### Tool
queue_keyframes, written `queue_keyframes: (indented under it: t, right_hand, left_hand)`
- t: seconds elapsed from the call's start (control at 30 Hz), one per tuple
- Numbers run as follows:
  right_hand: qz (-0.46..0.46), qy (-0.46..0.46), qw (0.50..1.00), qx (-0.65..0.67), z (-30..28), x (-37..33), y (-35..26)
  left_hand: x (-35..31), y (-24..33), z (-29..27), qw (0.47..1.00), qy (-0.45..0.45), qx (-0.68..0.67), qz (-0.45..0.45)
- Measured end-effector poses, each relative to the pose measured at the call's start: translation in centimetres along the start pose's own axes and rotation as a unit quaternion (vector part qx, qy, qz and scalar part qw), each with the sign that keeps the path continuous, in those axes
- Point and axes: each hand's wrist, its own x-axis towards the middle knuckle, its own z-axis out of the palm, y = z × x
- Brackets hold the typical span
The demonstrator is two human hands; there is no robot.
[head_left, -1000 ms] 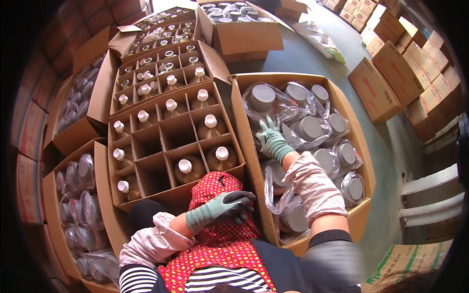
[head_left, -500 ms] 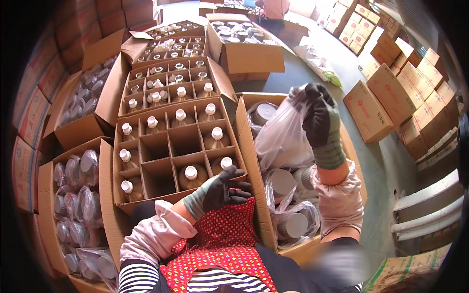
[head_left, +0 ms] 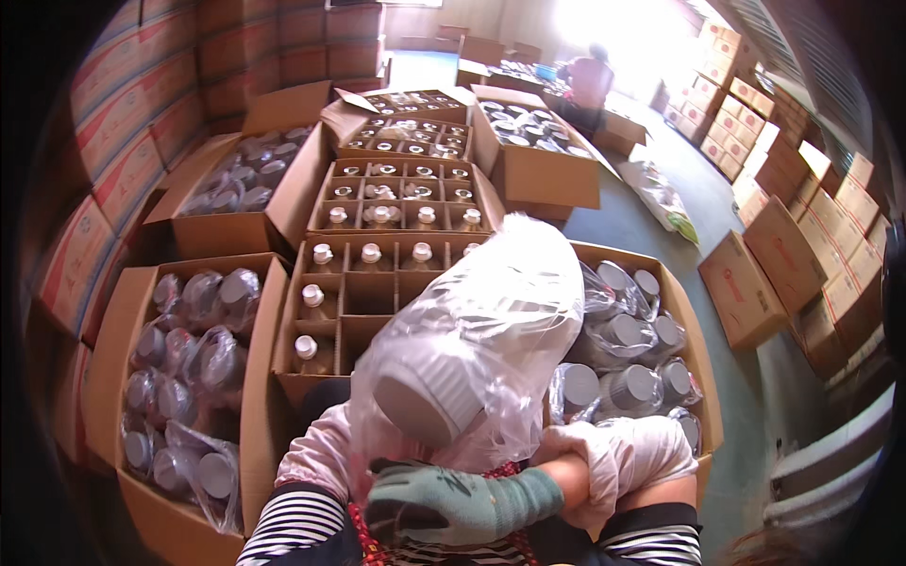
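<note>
A large white bottle with a grey ribbed cap (head_left: 427, 401), wrapped in a clear plastic bag (head_left: 491, 311), lies tilted before my chest, its cap toward me. My right hand (head_left: 439, 509), in a grey-green and black glove, reaches across below the cap, fingers curled in against the loose plastic. My left sleeve runs up behind the wrapped bottle, which hides the left hand. Beyond it a divided carton (head_left: 283, 354) holds white-capped bottles in some cells. To the right, an open carton (head_left: 713, 415) contains several bagged grey-capped bottles (head_left: 630, 387).
Another open carton (head_left: 109, 377) of bagged bottles stands at my left. More open cartons (head_left: 543, 179) of bottles run away ahead. Sealed boxes (head_left: 80, 245) are stacked along the left wall, others (head_left: 741, 283) at the right. A person (head_left: 590, 80) is far ahead.
The bagged bottle has come out of the right carton to my chest. My right hand has moved left and down below its cap; my left hand has gone behind it. The view has shifted.
</note>
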Motion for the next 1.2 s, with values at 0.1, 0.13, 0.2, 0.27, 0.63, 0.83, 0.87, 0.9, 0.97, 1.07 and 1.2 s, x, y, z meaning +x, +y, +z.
queue_keyframes:
  t: [0.1,0.13,0.2,0.27,0.63,0.83,0.87,0.9,0.97,1.07,1.2]
  right_hand:
    - [0.098,-0.153,0.98,-0.081,0.7,-0.5,1.0]
    - [0.077,-0.19,0.961,-0.183,0.4,-0.7,0.6]
    - [0.057,-0.26,0.898,-0.35,-0.6,-1.2,-1.4]
    - [0.08,-0.278,0.897,-0.335,-3.8,0.8,-7.7]
    - [0.193,0.295,0.936,-0.014,-18.5,9.1,-0.9]
    - [-0.028,0.19,0.979,-0.06,-16.8,13.0,-12.2]
    - [-0.177,0.194,0.878,-0.401,-19.2,13.5,-13.8]
    - [-0.237,0.203,0.726,-0.613,-21.7,13.4,-15.6]
    - [-0.28,0.327,0.364,-0.826,-26.0,13.0,-18.0]
    - [-0.318,0.526,0.312,-0.725,-31.1,11.0,-17.5]
    - [-0.373,0.459,0.417,-0.69,-31.3,9.7,-7.4]
  left_hand:
    - [-1.6,4.4,-0.8,0.995,0.004,0.055,0.088]
    - [-2.1,5.8,-0.9,0.991,0.005,0.07,0.113]
    - [-2.7,8.6,-0.7,0.983,0.001,0.099,0.157]
    - [-3.4,10.6,-0.5,0.974,-0.001,0.123,0.192]
    - [-12.1,5.6,-6.8,0.965,0.036,0.145,0.218]
    - [-11.8,10.4,-3.4,0.938,0.015,0.205,0.278]
    - [-11.5,11.0,-2.8,0.934,0.015,0.221,0.281]
    - [-11.1,10.9,-2.4,0.931,0.012,0.233,0.282]
    - [-10.8,10.5,-2.9,0.924,0.017,0.258,0.281]
    - [-9.6,9.0,-4.9,0.915,0.017,0.287,0.284]
    - [-10.8,7.5,-9.5,0.89,0.049,0.326,0.314]
